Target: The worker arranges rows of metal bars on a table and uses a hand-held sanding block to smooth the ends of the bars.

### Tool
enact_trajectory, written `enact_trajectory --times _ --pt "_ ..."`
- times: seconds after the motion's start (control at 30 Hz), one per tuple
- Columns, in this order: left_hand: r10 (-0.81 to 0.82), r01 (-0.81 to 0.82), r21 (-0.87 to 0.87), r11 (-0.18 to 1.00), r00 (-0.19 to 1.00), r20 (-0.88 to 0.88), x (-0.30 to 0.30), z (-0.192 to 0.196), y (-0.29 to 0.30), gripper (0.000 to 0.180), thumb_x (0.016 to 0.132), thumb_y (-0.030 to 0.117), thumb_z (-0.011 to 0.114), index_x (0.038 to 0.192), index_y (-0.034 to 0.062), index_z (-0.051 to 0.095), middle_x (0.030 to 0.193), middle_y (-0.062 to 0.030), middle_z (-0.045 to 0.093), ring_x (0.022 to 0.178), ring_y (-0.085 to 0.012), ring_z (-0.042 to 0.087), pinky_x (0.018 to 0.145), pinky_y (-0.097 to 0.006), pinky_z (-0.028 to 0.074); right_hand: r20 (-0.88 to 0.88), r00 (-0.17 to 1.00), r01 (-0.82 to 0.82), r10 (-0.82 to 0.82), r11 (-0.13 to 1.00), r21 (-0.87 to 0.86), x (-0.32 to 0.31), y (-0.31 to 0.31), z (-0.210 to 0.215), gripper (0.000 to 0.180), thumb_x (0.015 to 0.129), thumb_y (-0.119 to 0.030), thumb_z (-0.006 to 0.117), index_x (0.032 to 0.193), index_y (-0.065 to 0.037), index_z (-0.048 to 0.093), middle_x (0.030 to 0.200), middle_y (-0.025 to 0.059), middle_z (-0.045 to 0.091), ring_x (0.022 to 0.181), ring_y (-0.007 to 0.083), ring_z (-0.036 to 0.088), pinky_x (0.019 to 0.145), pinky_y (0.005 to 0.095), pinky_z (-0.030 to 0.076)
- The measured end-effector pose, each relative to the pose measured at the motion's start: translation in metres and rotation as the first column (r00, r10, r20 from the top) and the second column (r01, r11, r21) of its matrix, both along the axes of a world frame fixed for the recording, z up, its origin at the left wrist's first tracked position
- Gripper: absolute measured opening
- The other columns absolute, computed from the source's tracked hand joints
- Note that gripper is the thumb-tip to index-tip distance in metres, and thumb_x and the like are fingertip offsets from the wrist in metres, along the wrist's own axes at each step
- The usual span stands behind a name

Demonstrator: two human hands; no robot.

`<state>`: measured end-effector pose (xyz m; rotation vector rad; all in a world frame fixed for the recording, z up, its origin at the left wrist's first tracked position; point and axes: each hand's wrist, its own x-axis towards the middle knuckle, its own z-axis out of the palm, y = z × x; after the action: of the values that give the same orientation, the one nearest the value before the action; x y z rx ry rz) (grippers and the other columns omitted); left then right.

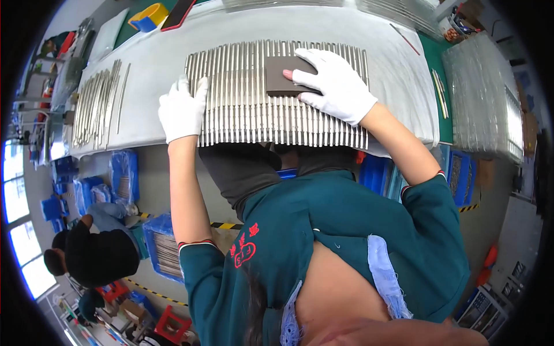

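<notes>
Red characters beside outlined red emblem with letters, both on front of dark green shirt.

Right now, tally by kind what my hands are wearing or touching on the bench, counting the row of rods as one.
White gloves: 2
Dark block: 1
Row of metal rods: 1
Total: 4

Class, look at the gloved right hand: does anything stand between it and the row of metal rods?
Yes: a dark, flat block lies on the metal rods, under the right hand's fingers. Nothing visible separates the gloved left hand from the row's left edge.
</notes>
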<state>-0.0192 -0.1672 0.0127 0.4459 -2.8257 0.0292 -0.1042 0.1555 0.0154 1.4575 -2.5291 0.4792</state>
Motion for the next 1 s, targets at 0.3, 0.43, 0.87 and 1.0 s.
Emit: enact_trajectory --times 0.3,0.43,0.87,1.0 --pt "0.002 0.004 0.072 0.997 0.997 -0.080 -0.002 -0.018 -0.004 0.061 0.095 0.059 0.057 0.131 0.0114 0.068 0.127 -0.0192 0.067 0.103 -0.0420 0.066 0.092 -0.050 0.054 0.028 0.993 0.118 -0.117 0.992 -0.036 -0.002 0.081 -0.006 0.056 0.083 -0.027 0.076 0.138 -0.023 0.066 0.147 0.0172 0.054 0.131 0.0393 0.053 0.111 0.0471 0.044" --pt "-0.022 0.033 0.065 0.997 0.986 -0.163 -0.005 -0.023 0.018 0.058 0.093 0.058 0.061 0.124 0.0104 0.069 0.120 -0.0177 0.068 0.096 -0.0402 0.068 0.083 -0.050 0.057 0.298 0.895 0.416 -0.333 0.862 -0.288 -0.022 0.087 -0.013 0.060 0.090 -0.025 0.076 0.145 -0.012 0.059 0.148 0.0193 0.057 0.133 0.0338 0.057 0.112 0.0374 0.044" --pt "-0.494 0.455 -0.224 0.862 0.852 -0.173 0.017 -0.015 0.022 0.055 0.086 0.050 0.073 0.118 0.0059 0.071 0.113 -0.0168 0.068 0.092 -0.0382 0.066 0.076 -0.045 0.056 0.441 0.812 0.583 -0.382 0.544 -0.603 -0.059 0.082 -0.026 0.064 0.096 -0.024 0.073 0.152 -0.002 0.049 0.149 0.0161 0.056 0.133 0.0222 0.055 0.113 0.0320 0.040" --pt "-0.435 0.492 0.181 0.851 0.856 -0.279 0.063 -0.016 0.016 0.065 0.078 0.054 0.078 0.123 0.0067 0.071 0.125 -0.0155 0.068 0.112 -0.0374 0.063 0.097 -0.050 0.049 0.423 0.781 0.618 -0.460 0.467 -0.633 -0.063 0.090 -0.026 0.059 0.099 -0.021 0.069 0.151 -0.001 0.049 0.149 0.0168 0.055 0.135 0.0226 0.052 0.114 0.0333 0.039"
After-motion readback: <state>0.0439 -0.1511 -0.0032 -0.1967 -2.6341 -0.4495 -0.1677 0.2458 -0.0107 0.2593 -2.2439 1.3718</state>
